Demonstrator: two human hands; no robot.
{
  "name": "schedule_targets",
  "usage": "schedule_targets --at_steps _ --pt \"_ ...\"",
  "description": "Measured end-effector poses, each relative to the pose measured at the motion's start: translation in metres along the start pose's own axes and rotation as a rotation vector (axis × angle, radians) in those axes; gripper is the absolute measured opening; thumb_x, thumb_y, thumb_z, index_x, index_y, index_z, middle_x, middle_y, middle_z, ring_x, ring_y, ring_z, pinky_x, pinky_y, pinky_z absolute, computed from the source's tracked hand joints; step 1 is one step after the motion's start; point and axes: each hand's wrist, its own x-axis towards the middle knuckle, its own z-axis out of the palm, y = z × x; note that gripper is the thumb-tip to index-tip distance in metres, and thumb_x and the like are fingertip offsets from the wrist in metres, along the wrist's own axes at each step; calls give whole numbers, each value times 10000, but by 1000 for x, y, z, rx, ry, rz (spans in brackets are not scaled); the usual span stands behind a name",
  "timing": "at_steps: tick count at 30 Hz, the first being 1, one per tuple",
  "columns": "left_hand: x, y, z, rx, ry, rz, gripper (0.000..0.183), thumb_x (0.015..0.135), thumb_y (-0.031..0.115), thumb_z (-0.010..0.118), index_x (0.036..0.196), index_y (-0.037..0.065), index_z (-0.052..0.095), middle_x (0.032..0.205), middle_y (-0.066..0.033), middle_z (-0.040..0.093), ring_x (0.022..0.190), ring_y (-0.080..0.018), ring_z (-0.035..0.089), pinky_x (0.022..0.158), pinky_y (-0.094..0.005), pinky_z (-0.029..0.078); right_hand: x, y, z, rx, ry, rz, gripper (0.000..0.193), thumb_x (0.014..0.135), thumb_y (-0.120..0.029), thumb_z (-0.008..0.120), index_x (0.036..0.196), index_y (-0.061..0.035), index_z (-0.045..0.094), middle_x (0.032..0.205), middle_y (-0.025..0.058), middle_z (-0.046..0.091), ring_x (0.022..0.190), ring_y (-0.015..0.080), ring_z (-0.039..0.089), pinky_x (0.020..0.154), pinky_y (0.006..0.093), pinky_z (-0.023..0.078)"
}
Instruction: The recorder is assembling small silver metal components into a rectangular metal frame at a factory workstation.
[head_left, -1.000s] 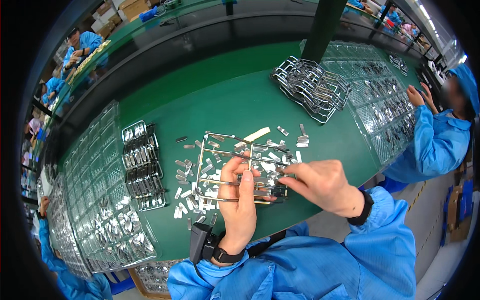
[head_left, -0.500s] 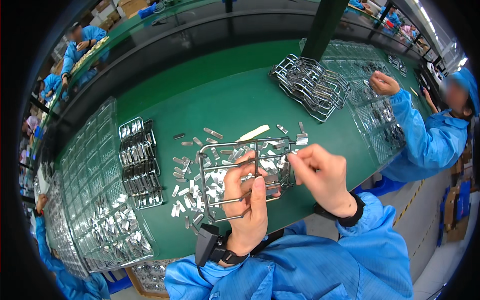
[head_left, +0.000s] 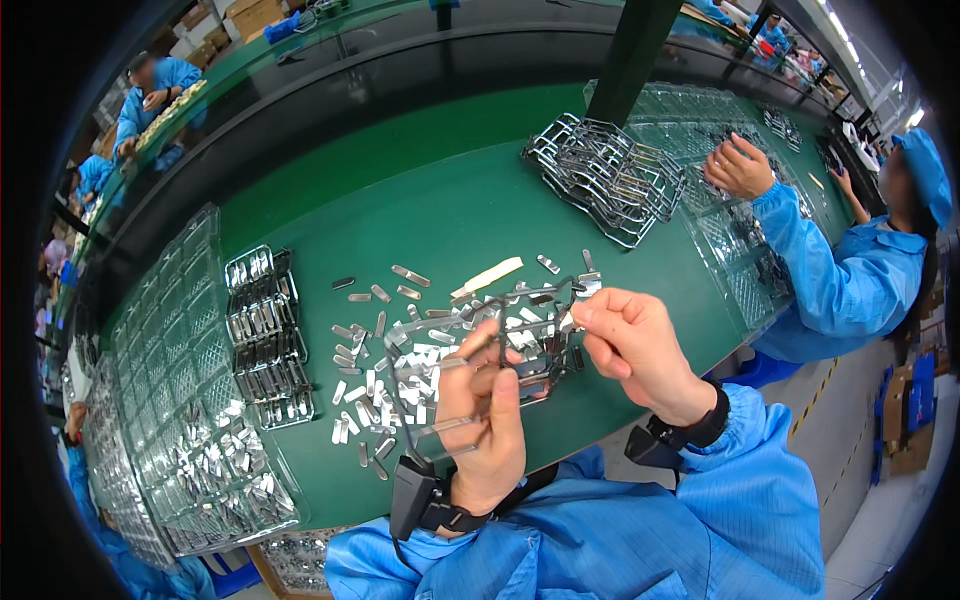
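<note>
My left hand (head_left: 488,445) is closed around the middle of a dark metal wire frame (head_left: 503,338), held tilted above the table; motion blurs its left part. Dark rectangular blocks show on the frame just right of my left fingers. At the frame's right end, my right hand (head_left: 640,345) is closed in a pinch, thumb against forefinger, on what looks like a small shiny metal piece (head_left: 567,324), partly hidden by the fingertips. Beneath the frame lie many loose flat silver metal pieces (head_left: 372,408), spread over the green table (head_left: 420,220).
Stacked wire frames (head_left: 268,340) stand at the left, beside clear plastic trays (head_left: 165,370) of metal parts. Another frame pile (head_left: 610,180) lies back right by a dark post (head_left: 630,65). A pale strip (head_left: 490,276) lies behind the pieces. A co-worker (head_left: 850,250) reaches over trays at the right.
The frame's left part has swung and is blurred now. My right hand stays at its right end, fingers slightly more closed. The co-worker's hand at the right has moved left and opened.
</note>
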Motion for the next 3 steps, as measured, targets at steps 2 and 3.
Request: schedule_targets --at_steps 2,3 --pt "3 5 0 -119 27 -128 391 958 116 474 1305 -11 348 1238 -151 459 924 -175 588 665 -290 576 -1 4 2 -261 51 -197 158 916 -148 587 882 6 584 626 30 594 418 44 425 377 185 290" --pt "5 7 -1 -241 55 -255 409 962 128 467 1326 2 329 1309 -162 424 950 -183 589 662 -282 574 -4 4 5 -375 59 -271 151 919 -147 582 894 2 587 648 47 620 431 48 462 384 179 299"
